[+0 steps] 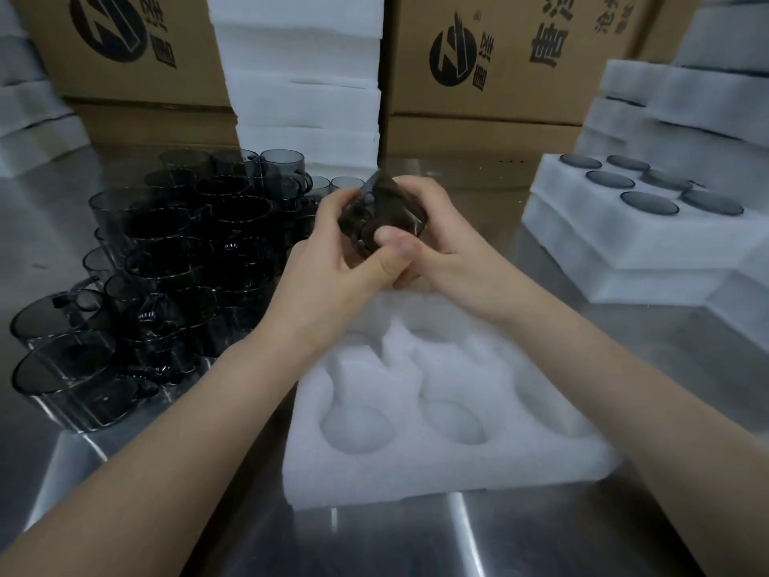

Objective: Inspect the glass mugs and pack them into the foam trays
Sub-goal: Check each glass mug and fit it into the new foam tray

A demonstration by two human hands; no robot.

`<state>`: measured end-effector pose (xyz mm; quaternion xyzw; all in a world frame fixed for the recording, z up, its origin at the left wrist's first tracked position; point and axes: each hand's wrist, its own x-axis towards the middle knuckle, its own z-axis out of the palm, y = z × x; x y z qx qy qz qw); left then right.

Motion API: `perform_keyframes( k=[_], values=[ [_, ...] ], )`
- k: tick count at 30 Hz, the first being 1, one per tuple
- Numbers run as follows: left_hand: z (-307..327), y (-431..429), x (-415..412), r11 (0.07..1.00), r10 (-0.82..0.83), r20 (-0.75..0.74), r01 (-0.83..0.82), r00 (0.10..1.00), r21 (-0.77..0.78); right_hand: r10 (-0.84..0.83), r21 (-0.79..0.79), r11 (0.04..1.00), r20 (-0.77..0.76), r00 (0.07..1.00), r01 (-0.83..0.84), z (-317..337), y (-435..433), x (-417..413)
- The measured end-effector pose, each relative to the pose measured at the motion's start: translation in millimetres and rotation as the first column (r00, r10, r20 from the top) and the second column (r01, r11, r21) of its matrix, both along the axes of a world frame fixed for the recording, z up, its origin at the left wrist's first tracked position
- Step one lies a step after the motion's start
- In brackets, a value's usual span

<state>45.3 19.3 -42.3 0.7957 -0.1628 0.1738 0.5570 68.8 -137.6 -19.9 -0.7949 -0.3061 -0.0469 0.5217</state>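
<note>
Left of the grip, I see a crowd of dark glass mugs [174, 260] standing packed together on the metal table [416, 543], rims up, several touching. At the centre, my view shows the left hand [328, 260] and the right hand [441, 239] closed together around one dark mug [380, 214]. The fingers of each hand curl over its sides and the thumbs press on the near face. The mug is tilted and held clear of the table, and I cannot tell where its handle lies. Directly below the grip and toward me lies a white foam tray [457, 464], flat on the table with its round pockets facing up; the forearms cross above its two near corners. Behind the grip rises a stack of white foam sheets [303, 77], flanked by printed cardboard boxes [499, 56]. Right of the grip, well apart, a packed foam tray [624, 247] sits on top of further trays, and six dark round mug ends [649, 202] show in its pockets.
</note>
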Motion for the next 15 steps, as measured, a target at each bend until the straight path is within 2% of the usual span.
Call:
perform_keyframes(
  k=[8, 15],
  values=[
    [2.3, -0.7, -2.6, 1.000, -0.014, 0.015, 0.014, 1.000, -0.018, -0.009, 0.101, 0.995, 0.048, 0.999, 0.004, 1.9, 4.3, -4.8],
    [3.6, -2.7, -2.8, 0.999, -0.045, 0.001, 0.046, 0.999, -0.009, 0.105, 0.274, 0.959, -0.120, 0.987, -0.069, 3.5, 3.0, -5.5]
  ],
)
